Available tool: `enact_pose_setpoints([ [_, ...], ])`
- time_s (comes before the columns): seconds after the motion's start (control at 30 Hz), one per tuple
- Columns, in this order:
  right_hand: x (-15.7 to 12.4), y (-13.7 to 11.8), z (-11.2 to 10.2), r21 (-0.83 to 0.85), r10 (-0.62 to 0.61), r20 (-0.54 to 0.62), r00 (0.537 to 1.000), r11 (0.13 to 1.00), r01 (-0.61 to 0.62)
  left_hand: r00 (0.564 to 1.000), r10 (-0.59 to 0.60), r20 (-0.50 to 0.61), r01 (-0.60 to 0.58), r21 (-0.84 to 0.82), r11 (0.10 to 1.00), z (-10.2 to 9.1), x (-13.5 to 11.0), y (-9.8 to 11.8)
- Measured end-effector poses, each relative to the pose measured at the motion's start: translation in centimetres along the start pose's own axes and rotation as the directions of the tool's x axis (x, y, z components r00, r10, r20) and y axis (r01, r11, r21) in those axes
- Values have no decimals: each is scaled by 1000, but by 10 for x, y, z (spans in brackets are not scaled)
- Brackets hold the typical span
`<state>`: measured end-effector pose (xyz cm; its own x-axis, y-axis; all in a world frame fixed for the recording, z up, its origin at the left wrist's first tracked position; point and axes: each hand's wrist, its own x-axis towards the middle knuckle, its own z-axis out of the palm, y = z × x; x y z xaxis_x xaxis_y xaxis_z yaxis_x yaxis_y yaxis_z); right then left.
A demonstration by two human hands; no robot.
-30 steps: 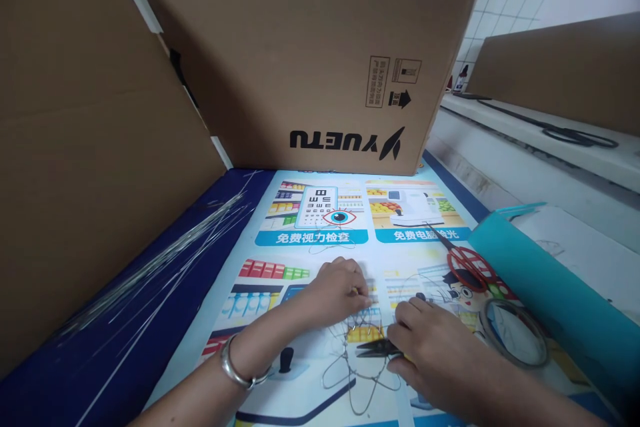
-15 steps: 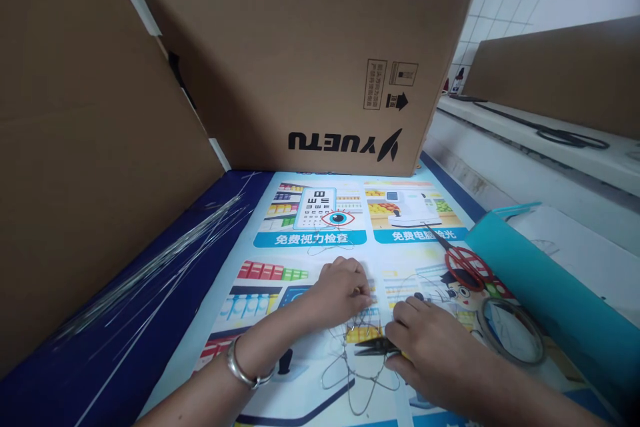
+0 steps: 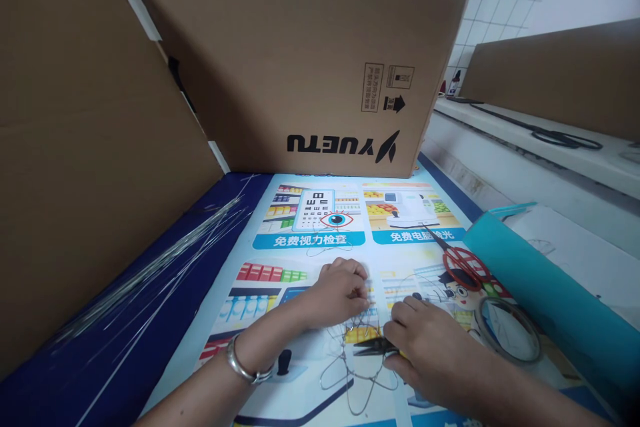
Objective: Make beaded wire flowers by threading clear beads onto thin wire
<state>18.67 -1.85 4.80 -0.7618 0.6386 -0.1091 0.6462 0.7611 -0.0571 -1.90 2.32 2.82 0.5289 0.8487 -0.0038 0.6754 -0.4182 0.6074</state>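
Note:
A bent wire shape [image 3: 350, 373] with several petal-like loops lies on the printed sheet, in front of and below my hands. My left hand [image 3: 343, 290], a silver bangle on its wrist, has its fingers curled down at the wire's upper part; the fingertips are partly hidden, and they appear to pinch the wire. In my right hand [image 3: 427, 340] is a pair of pliers [image 3: 374, 346] with dark, pointed jaws. The jaws point left over the wire shape, slightly apart. Most of the pliers' handle is hidden by my fingers.
Red-handled scissors [image 3: 463, 267] and a roll of tape [image 3: 534, 340] lie right of my hands, beside a turquoise folder [image 3: 540, 287]. A bundle of straight wires [image 3: 170, 257] rests on the blue surface at left. Cardboard panels [image 3: 280, 67] stand behind and at left.
The view has shifted very slightly. Both hands, the pliers and the wire shape hold nearly the same positions.

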Motion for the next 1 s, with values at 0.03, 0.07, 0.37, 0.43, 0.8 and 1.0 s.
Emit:
enact_pose_setpoints([
  [0.03, 0, 0, 0, 3, 4, 2, 1000, 1000, -4, 1000, 0, 0, 0, -1, 1000, 0, 0, 0],
  [0.07, 0, 0, -1, 5, 8, 3, 1000, 1000, -8, 1000, 1, 1, -1, -3, 1000, 0, -1, 0],
  [0.37, 0, 0, -2, 12, 12, 13, 1000, 1000, -12, 1000, 3, -11, -3, 1, 1000, 3, 0, -1],
  [0.43, 0, 0, 0, 7, 10, 5, 1000, 1000, -11, 1000, 3, -14, -3, 1, 1000, 4, 1, 0],
  [0.8, 0, 1, -1, 8, 12, 1, 1000, 1000, -12, 1000, 13, -15, -13, -19, 1000, 5, 1, 0],
  [1.0, 0, 0, -1, 7, 18, 6, 1000, 1000, -18, 1000, 17, -5, -17, -47, 999, 5, 0, -2],
])
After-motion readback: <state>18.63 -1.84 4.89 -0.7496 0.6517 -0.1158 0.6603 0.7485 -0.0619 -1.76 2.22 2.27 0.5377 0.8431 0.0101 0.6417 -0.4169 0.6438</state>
